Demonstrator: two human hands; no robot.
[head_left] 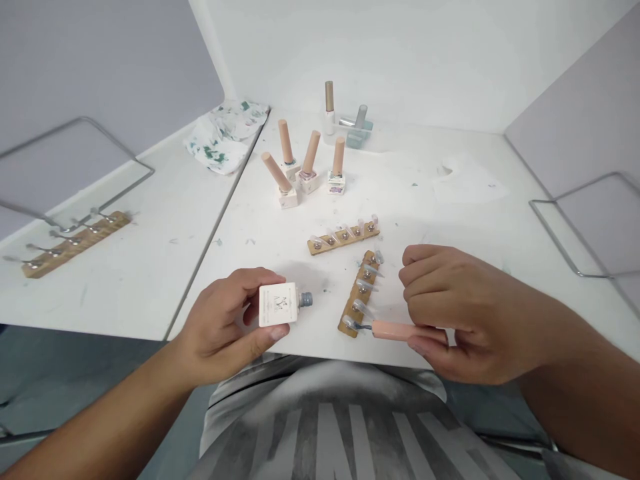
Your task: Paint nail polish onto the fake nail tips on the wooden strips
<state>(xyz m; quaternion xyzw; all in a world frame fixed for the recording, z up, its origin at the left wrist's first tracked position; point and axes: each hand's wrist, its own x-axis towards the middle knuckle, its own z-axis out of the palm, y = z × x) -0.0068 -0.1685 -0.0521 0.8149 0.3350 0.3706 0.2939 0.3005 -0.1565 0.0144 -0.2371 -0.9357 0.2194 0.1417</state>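
Observation:
My left hand [235, 320] grips a white square nail polish bottle [278, 305], tipped on its side with its bluish-grey uncapped neck pointing right. Between the thumb and fingers of my right hand [450, 313] is the peach-coloured nail polish brush [395, 331]. Its bristles touch the nail tip at the near end of a wooden nail tip stand [356, 303], which holds several clear and bluish tips. Just behind lies a second wooden stand [345, 239] with several clear tips on it.
Several peach-capped bottles [309, 163] stand behind the stands. A clear tray [377, 141] holds other bottles at the back. Stained tissue [220, 140] lies back left, and another wooden stand [77, 243] sits far left. Wire frames [555, 237] flank the table; white paper [470, 180] lies at right.

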